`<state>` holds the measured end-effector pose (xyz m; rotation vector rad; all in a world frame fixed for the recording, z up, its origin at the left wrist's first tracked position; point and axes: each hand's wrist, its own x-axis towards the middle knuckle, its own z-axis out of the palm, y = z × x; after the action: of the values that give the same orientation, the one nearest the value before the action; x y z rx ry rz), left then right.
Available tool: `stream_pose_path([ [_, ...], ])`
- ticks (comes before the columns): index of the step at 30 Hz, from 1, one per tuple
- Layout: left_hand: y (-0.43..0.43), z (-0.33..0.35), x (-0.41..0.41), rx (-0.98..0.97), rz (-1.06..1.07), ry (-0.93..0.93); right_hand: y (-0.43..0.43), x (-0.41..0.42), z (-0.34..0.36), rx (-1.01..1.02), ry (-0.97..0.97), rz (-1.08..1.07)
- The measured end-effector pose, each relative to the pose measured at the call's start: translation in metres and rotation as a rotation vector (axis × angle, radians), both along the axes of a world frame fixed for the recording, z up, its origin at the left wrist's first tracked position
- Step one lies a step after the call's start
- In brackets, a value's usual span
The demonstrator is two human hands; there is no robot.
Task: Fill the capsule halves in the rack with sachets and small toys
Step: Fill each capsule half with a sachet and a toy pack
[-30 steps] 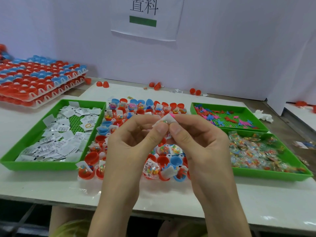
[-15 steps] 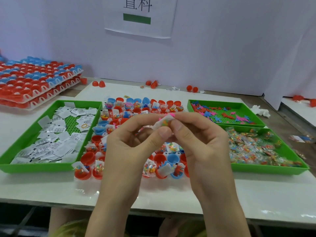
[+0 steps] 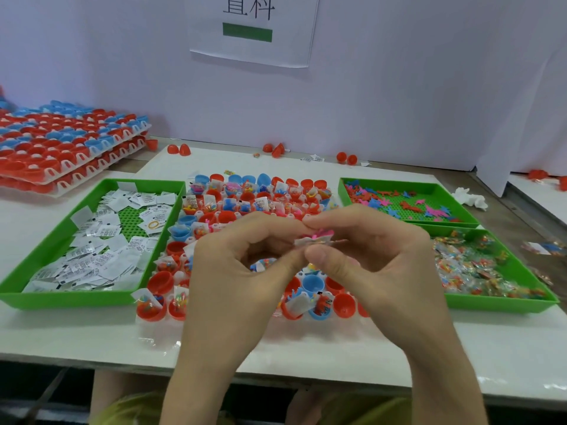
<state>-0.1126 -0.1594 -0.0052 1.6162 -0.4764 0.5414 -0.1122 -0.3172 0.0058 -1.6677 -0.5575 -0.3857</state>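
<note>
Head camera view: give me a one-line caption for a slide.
Left hand and right hand pinch a sachet with a pink toy above the rack of capsule halves, green trays alongside.

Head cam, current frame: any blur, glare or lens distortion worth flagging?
Head view: light soft and even, shadows faint; the pinched sachet looks slightly blurred; wide-angle stretch splays the left green tray outward; small glare patches on the table at its near right edge.
</note>
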Motion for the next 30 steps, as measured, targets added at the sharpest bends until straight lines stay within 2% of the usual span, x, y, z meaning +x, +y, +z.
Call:
stream_pose_path([
  [8, 0.002, -0.001, 0.0, 0.166, -0.054, 0.031, -0.019, 0.001, -0.002, -0.007, 0.035, 0.012],
  [15, 0.003, -0.002, 0.0, 0.117, -0.088, 0.066, -0.027, 0.001, -0.001, -0.037, 0.011, -0.06],
  [17, 0.002, -0.001, 0.0, 0.11, -0.085, 0.068, -0.032, 0.001, -0.002, -0.135, 0.002, -0.114],
  [19, 0.003, -0.001, 0.0, 0.061, -0.068, 0.061, -0.038, 0.002, -0.005, -0.331, -0.004, -0.2],
  [23, 0.008, 0.002, -0.001, -0.064, -0.017, 0.047, -0.047, 0.005, -0.012, -0.577, 0.114, -0.238],
  [30, 0.015, 0.001, -0.001, -0.096, 0.02, 0.061, -0.047, 0.013, -0.022, -0.67, 0.252, -0.186],
])
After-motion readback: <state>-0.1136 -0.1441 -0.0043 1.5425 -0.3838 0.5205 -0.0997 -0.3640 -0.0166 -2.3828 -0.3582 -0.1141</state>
